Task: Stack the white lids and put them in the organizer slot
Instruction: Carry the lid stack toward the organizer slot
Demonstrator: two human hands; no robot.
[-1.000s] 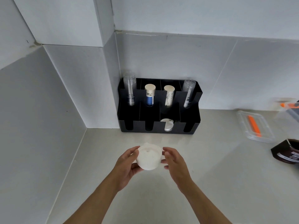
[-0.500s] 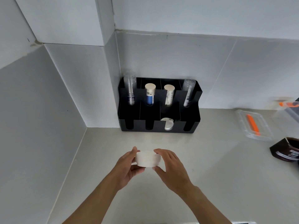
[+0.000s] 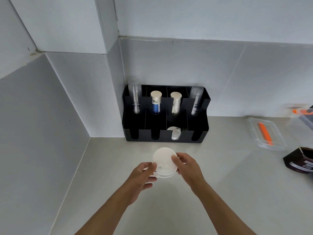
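A stack of white lids (image 3: 163, 161) is held above the counter in front of me, its flat face tipped up toward the camera. My left hand (image 3: 142, 175) grips its lower left edge and my right hand (image 3: 188, 167) pinches its right edge. A black organizer (image 3: 164, 138) stands against the back wall, well beyond the hands. More white lids (image 3: 174, 133) sit in its third front slot from the left.
The organizer's rear slots hold clear cup stacks (image 3: 135, 97) and two paper cup stacks (image 3: 156, 102). A clear container with an orange item (image 3: 265, 134) and a dark brown box (image 3: 301, 161) lie at the right. A tiled wall (image 3: 42, 133) closes the left side.
The lid stack has been turned from edge-on to face-up between both hands. The hands stay at about the same spot over the counter.
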